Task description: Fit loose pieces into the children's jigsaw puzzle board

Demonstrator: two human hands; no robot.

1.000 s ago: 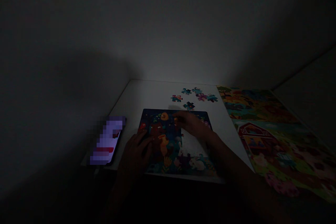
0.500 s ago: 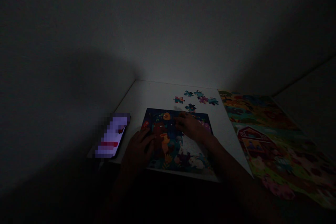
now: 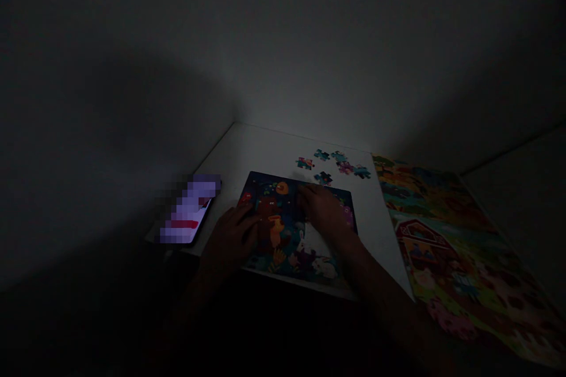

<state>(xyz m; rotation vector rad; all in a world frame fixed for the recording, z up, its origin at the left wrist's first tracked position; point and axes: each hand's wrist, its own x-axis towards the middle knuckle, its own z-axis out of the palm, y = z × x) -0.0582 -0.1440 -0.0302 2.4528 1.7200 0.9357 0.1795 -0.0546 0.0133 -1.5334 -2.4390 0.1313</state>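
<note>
In dim light a jigsaw puzzle (image 3: pixel 274 235) lies on the white table, showing a dark forest with a bear, rabbits and a beehive. A pale area (image 3: pixel 316 241) without pieces shows in its right half, partly behind my right wrist. My left hand (image 3: pixel 232 232) rests at the puzzle's left edge, fingers somewhat apart and holding nothing visible. Over the upper middle of the picture, my right hand (image 3: pixel 321 203) is bent with its fingertips together against the surface. Whatever lies under or between those fingertips is hidden.
Beyond the puzzle lie several loose puzzle pieces (image 3: pixel 340 159). A phone (image 3: pixel 190 212) with a lit, blurred screen stands at the table's left. To the right spreads a colourful farm picture (image 3: pixel 442 247). A wall (image 3: pixel 300 70) rises behind the table (image 3: pixel 265 144).
The view has shifted and tilted slightly. Both hands keep about the same places on the puzzle; the right fingertips have moved only a little over its upper middle.
</note>
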